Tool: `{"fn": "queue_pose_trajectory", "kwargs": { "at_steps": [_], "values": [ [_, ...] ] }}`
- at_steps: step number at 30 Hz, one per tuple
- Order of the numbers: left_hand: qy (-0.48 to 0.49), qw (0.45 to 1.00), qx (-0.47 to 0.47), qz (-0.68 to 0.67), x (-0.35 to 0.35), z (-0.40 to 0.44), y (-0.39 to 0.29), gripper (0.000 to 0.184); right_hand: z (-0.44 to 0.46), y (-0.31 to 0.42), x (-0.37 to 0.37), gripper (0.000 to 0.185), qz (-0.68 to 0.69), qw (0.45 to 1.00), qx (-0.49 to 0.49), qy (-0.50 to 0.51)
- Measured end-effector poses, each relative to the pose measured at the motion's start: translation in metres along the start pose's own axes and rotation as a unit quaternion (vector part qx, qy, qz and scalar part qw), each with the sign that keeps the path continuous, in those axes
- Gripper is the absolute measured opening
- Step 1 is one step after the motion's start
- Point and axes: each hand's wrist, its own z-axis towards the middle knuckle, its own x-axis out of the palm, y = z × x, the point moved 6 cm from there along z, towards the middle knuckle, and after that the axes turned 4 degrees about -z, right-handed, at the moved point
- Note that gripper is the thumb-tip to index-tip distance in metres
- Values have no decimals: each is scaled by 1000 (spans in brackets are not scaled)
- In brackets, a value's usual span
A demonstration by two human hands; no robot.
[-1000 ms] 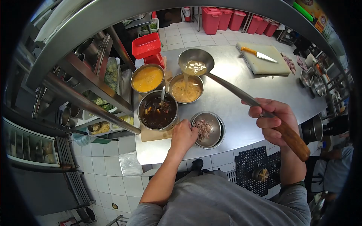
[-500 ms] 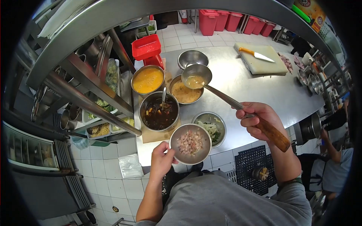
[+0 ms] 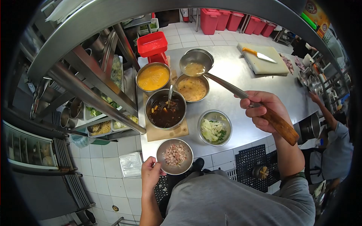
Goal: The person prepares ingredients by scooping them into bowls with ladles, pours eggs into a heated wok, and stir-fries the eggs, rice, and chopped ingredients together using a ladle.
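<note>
My right hand [image 3: 263, 109] is closed round the wooden handle of a long ladle [image 3: 226, 86]. Pale brownish liquid lies in the ladle's cup, which hangs above the far part of the table, overlapping an empty-looking metal bowl [image 3: 206, 53]. Just below the cup stands a bowl of cloudy brown liquid [image 3: 192, 89]. With thumb and fingers, my left hand [image 3: 151, 169] pinches the rim of a metal bowl [image 3: 164, 147] holding chopped pinkish meat [image 3: 175, 154], at the table's near edge. Right of it sits a bowl of chopped cabbage and greens [image 3: 215, 131].
A bowl of beaten egg [image 3: 153, 77] and a pot of dark sauce [image 3: 158, 119] with a spoon stand at left, near a red scale [image 3: 152, 43]. A knife [image 3: 259, 55] lies on a cutting board [image 3: 266, 67]. Steel shelving [image 3: 94, 101] borders the left. Another person [image 3: 335, 147] is at right.
My left hand has drawn the meat bowl left and toward me, away from the cabbage bowl. The ladle's cup has risen slightly away from me. The other person's arm now reaches toward the bowls at right.
</note>
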Motion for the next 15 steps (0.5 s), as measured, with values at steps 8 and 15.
{"fn": "queue_pose_trajectory", "kwargs": {
  "at_steps": [8, 15],
  "values": [
    [-12, 1000, 7, 10, -14, -2, 12, 16, 27, -13, 41, 18, -32, 997, 27, 59],
    [-39, 999, 6, 6, -31, -15, 20, 14, 81, -43, 47, 14, -190, 980, 47, 27]
  ]
}}
